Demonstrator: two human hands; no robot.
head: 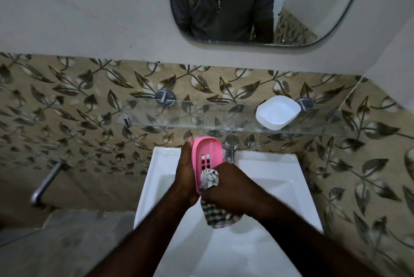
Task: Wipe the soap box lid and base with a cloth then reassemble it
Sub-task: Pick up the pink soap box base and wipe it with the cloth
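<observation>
A person's right hand [226, 189] curls tightly around a bunched checked cloth [209, 178], pushing its wadded end into the near end of a pink soap tray [206, 151], while the loose end of the fabric hangs below the wrist. The left hand [186, 173] grips the tray along its left edge, fingers wrapped behind it and the thumb lying up the rim, so that the tray stands nearly on end with its hollow side facing the camera. A block of small square drain slots shows in the tray's floor, just above the cloth.

Both hands work over a white rectangular sink [280, 175], with both forearms reaching in from the bottom of the frame. A chrome tap [230, 146] rises at the back of the sink, just to the right of the tray.

The other part of the soap box, a white shell [277, 112], lies hollow side up, well apart from the hands, towards the right end of a glass shelf [201, 117] fixed to the wall on round metal brackets [164, 96].

Brown tiles [89, 102] with a leaf pattern cover the wall behind. A mirror [313, 7] hangs above on the plain wall and reflects the person's grey zip-collared shirt. A metal pipe [44, 182] juts from the wall at the left.
</observation>
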